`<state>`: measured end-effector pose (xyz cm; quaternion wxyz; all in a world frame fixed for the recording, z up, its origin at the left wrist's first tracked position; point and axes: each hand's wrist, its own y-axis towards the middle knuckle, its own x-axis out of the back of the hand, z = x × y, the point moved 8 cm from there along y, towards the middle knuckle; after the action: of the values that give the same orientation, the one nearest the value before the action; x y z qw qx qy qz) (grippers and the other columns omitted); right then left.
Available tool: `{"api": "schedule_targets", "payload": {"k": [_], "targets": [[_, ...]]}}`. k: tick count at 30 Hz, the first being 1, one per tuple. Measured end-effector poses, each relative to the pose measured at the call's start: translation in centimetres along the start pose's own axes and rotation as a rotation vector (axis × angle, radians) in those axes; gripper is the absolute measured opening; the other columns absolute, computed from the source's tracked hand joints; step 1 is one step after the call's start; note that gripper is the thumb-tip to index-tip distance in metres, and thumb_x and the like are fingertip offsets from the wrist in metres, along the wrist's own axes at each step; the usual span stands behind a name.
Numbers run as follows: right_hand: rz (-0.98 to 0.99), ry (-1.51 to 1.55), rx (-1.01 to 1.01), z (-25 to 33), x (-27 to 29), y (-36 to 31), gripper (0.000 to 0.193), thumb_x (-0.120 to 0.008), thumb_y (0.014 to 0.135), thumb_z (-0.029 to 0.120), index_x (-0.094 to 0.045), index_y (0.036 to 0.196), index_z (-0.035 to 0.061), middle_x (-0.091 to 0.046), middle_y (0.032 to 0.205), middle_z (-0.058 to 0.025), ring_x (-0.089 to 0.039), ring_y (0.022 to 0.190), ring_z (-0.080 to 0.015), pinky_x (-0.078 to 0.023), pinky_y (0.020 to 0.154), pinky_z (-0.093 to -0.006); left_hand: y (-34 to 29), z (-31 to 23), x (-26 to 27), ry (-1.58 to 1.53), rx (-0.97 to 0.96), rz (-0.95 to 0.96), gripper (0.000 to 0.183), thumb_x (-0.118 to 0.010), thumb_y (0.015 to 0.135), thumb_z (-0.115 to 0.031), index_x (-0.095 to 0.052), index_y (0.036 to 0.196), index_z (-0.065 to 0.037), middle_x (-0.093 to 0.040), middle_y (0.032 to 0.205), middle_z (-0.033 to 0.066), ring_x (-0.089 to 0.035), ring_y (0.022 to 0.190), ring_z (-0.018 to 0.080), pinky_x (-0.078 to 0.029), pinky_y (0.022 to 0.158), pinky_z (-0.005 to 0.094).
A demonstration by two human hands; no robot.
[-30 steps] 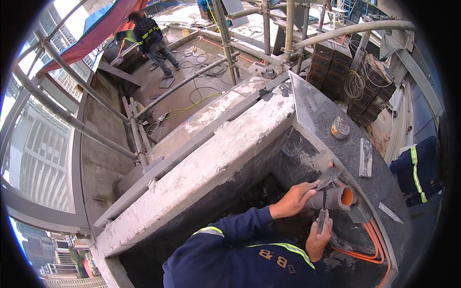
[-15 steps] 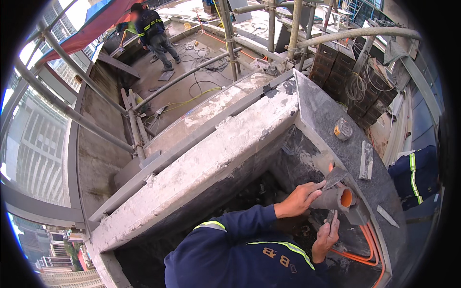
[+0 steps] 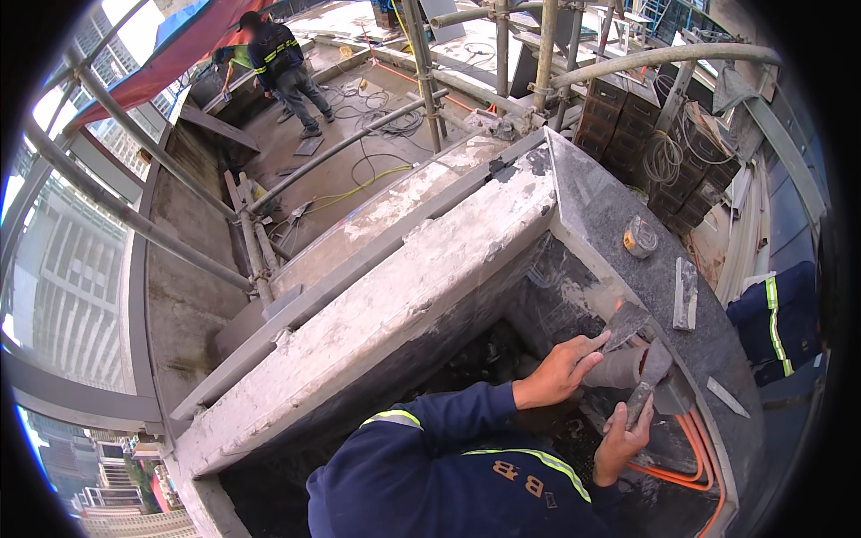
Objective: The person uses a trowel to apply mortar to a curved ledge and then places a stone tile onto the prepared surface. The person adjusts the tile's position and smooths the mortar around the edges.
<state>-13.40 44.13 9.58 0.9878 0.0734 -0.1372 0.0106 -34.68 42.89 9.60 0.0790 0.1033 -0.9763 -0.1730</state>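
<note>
My left hand (image 3: 558,371) pinches a flat grey scraper blade (image 3: 625,325), held above the grey pipe. In my right hand (image 3: 622,443) is a small trowel (image 3: 643,394), its grey rounded blade over the pipe's open end. The stubby pipe (image 3: 613,368) sticks out beside the ledge's inner wall, and the blade mostly covers its orange inside. Below it, several orange conduits (image 3: 698,453) curve down along the wall. Whether either blade touches the pipe, I cannot tell.
A round roll (image 3: 640,238) and a pale strip (image 3: 684,294) lie on the dark stone ledge (image 3: 592,193), with a thinner strip (image 3: 727,396) nearer. The rough concrete rim (image 3: 386,305) runs left. Scaffold pipes (image 3: 664,57) cross behind. A person (image 3: 287,67) stands far left; a navy sleeve (image 3: 776,325) shows right.
My right hand has risen slightly and turned the trowel, so its blade now covers most of the orange pipe opening. My left hand stays nearly in place, its blade slightly raised.
</note>
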Motion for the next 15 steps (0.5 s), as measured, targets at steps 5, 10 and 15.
{"api": "schedule_targets", "payload": {"k": [5,10,15], "targets": [[-0.02,0.22,-0.053,1.2,-0.6,1.7,0.059,-0.057,0.102,0.009,-0.038,0.157,-0.0045,-0.053,0.075,-0.0016,-0.045,0.058,-0.0073,-0.038,0.052,-0.0253,-2.6,-1.2,-3.1,-0.011,-0.166,0.111,0.047,-0.054,0.107,-0.015,-0.049,0.15,0.003,-0.056,0.093,0.0193,-0.058,0.082,0.0309,-0.048,0.079,0.0399],[0.142,0.382,-0.187,-0.1,-2.4,-1.5,0.058,-0.055,0.102,0.008,-0.038,0.155,-0.0051,-0.058,0.091,-0.004,-0.042,0.053,-0.0045,-0.031,0.043,-0.0215,-1.3,0.3,-0.6,-0.026,0.031,0.008,0.046,-0.055,0.107,-0.016,-0.05,0.15,0.0,-0.057,0.095,0.0212,-0.059,0.084,0.0314,-0.048,0.081,0.0399],[0.071,0.516,-0.223,0.9,-2.0,1.5,0.042,-0.049,0.108,0.024,-0.049,0.14,-0.0025,-0.053,0.086,-0.0021,-0.043,0.055,-0.0066,-0.032,0.045,-0.0226,-2.0,-0.4,0.7,0.033,-0.034,0.045,0.045,-0.053,0.108,-0.016,-0.051,0.15,0.0,-0.059,0.098,0.021,-0.061,0.088,0.0333,-0.049,0.083,0.0401]]}}
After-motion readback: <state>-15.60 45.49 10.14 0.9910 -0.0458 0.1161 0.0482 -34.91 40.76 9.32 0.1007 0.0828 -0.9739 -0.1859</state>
